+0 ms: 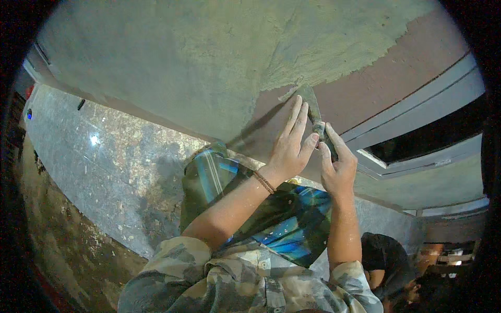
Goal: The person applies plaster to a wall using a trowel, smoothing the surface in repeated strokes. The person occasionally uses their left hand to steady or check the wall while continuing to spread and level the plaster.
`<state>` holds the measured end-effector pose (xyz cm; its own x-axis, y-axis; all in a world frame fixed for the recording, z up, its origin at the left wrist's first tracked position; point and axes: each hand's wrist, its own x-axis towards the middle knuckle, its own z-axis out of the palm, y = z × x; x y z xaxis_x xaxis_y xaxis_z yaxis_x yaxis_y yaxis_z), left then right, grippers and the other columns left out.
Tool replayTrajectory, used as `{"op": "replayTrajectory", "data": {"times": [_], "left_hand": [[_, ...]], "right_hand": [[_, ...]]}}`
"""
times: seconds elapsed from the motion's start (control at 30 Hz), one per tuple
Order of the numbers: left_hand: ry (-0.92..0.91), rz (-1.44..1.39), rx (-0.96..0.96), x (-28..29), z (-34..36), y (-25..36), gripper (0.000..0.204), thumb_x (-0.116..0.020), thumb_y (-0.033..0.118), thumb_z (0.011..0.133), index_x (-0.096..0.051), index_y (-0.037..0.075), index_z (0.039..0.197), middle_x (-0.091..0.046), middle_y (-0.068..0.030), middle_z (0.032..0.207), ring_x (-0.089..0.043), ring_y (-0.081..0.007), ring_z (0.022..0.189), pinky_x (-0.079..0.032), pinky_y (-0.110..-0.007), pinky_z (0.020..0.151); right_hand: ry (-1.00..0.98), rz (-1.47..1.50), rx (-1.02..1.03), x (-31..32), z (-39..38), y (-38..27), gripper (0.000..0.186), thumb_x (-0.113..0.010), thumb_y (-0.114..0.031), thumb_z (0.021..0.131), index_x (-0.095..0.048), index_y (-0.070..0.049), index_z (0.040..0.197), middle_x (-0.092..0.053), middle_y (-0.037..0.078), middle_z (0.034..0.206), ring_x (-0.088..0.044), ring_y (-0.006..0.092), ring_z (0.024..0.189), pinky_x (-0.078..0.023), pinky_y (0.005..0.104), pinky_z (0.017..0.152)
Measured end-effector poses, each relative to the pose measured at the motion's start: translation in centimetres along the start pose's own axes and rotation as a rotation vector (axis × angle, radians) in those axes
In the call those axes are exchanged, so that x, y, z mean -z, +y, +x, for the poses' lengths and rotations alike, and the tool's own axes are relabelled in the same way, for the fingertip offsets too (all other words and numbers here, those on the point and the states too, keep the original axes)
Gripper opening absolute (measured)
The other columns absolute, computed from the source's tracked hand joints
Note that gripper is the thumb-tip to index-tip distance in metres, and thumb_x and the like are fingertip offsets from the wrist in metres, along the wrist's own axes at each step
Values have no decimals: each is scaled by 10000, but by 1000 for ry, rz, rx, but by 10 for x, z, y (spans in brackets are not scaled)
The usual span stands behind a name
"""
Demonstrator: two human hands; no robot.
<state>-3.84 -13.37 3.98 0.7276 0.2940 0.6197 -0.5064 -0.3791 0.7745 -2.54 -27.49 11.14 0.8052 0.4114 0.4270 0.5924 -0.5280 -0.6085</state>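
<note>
The wall is mostly plastered, a brown strip left; the trowel is pinched by the right grip, the left grip unclenched.

There are two hands and one trowel.

A small pointing trowel is slanting against the wall, its grey-green blade smeared with plaster and tapering upward, its tip resting at the ragged lower edge of the wet plaster. Its dark handle is sitting in the right hand, whose fingers are curling around it, while the left hand is lying with straight fingers along the blade's left side. The plaster is spreading greenish grey and ridged across the upper wall, bordering a bare, pinkish-brown strip beneath it.
</note>
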Motion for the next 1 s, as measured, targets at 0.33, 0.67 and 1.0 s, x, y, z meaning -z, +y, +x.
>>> {"op": "replayTrajectory", "data": {"times": [0.33,0.67,1.0], "left_hand": [[-16,66,29,-1,-2,-8,687,-526,241,1008,-257,-78,1554,-195,-282,1644,-196,-423,1530,-184,-463,1241],[34,184,-36,1,-3,-20,690,-512,284,1012,-275,-94,1538,-204,-296,1632,-189,-470,1514,-198,-498,1234],[30,175,-38,-2,-5,-20,690,-506,276,1008,-269,-104,1534,-208,-306,1626,-173,-471,1519,-180,-509,1237]], "right_hand": [[170,86,12,-39,-13,21,426,-627,-63,929,-616,47,1340,-674,219,1292,-684,288,1159,-501,358,997],[146,-48,94,-43,-12,21,430,-637,-88,922,-626,53,1328,-709,245,1178,-725,314,1007,-537,350,892],[168,-78,178,-37,-7,17,429,-654,-84,902,-649,21,1318,-730,212,967,-696,289,794,-540,366,760]]}}
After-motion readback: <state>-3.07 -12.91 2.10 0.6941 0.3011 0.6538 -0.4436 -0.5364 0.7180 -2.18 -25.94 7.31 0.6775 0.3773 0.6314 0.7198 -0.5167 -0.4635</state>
